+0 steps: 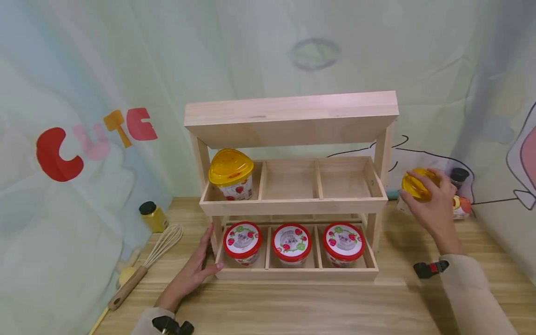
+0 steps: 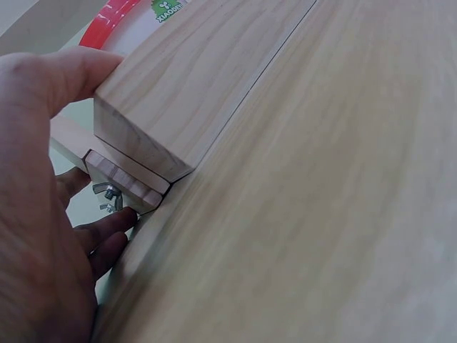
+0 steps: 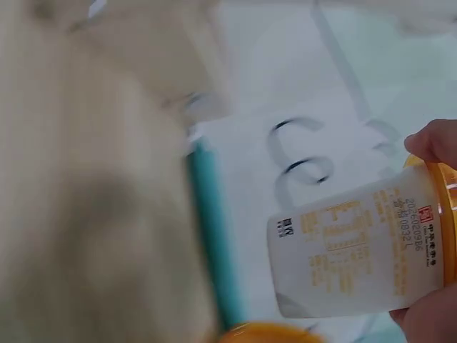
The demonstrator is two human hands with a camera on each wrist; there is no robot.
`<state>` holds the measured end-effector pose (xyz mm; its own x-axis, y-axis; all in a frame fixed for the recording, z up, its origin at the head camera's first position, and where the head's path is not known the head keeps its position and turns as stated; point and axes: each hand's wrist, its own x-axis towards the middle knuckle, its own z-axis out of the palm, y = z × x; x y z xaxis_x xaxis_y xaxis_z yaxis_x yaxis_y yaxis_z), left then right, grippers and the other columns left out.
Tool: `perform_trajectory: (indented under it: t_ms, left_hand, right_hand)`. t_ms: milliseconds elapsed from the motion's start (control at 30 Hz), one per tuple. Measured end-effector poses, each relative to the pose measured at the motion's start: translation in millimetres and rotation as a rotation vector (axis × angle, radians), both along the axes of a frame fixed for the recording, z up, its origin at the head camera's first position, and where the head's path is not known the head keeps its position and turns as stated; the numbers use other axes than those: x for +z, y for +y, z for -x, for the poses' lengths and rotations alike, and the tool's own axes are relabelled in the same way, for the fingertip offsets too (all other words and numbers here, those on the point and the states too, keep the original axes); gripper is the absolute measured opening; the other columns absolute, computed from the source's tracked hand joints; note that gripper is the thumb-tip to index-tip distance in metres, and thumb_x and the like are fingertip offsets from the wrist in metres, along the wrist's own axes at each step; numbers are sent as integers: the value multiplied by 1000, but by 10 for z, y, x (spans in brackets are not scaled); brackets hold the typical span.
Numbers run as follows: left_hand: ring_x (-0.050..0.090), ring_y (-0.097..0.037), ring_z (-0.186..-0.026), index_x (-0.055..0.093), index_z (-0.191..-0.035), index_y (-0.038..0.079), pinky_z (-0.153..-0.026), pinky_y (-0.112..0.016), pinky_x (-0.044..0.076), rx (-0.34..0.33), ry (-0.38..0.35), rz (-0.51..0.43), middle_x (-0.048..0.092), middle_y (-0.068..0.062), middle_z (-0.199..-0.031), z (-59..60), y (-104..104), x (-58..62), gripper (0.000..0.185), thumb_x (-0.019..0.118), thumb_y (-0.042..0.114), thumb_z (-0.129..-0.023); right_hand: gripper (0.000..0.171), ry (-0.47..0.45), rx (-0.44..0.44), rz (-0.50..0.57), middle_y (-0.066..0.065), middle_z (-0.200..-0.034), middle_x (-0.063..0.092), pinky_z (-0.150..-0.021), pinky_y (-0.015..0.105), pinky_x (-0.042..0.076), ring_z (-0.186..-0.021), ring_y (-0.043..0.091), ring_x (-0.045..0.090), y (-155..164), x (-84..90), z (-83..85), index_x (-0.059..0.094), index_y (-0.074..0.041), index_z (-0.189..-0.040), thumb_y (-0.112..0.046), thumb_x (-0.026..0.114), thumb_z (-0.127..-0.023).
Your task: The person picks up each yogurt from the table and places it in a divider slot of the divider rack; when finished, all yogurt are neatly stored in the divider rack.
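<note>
My right hand (image 1: 433, 207) grips a yellow-lidded white plastic cup (image 1: 415, 186) from above, fingers curled round the lid, right of the two-tier wooden rack (image 1: 293, 116), lifted above the table. Head view: lid faces up and toward me; wrist view shows the cup body (image 3: 350, 246) lying sideways in frame, lid right, base left. My left hand (image 1: 197, 270) is spread, thumb on the rack's lower front corner (image 2: 143, 128), fingers along its left side. Upper tier: an identical yellow-lidded cup (image 1: 231, 174) in the left slot, middle and right slots free. Lower tier: three red-lidded strawberry cups (image 1: 291, 243), one per slot. Wooden table (image 1: 293, 307) open in front; wire whisk (image 1: 144, 267) and yellow jar (image 1: 152, 216) at left
</note>
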<state>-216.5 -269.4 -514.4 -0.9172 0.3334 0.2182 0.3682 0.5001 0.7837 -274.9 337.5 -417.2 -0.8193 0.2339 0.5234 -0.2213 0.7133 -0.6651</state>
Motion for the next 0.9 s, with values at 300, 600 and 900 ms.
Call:
perform_trajectory:
  t_ms: [300,600,900]
  left_hand:
    - [12,-66,-160,-3,-174,32,-118,-87,17,-1,4,1,1,-32,-178,-2,2,-3,107,71,21,-97]
    - [12,-66,-160,-3,-174,32,-118,-88,16,5,-2,3,1,-32,-179,-15,7,2,107,71,22,-97]
    - [11,-65,-161,-3,-174,33,-119,-87,16,7,0,11,1,-30,-179,-15,7,10,108,71,23,-98]
  right_hand:
    - [50,95,33,-7,15,-169,39,-118,74,34,-156,44,25,-207,601,-328,69,-14,-143,-21,80,-95]
    - [49,175,68,-15,6,-166,45,-103,12,34,-154,26,31,-421,1016,-618,73,-22,-140,-21,83,-92]
    - [50,231,130,-29,4,-165,48,-101,9,32,-152,20,33,-580,1172,-802,74,-20,-138,-16,85,-89]
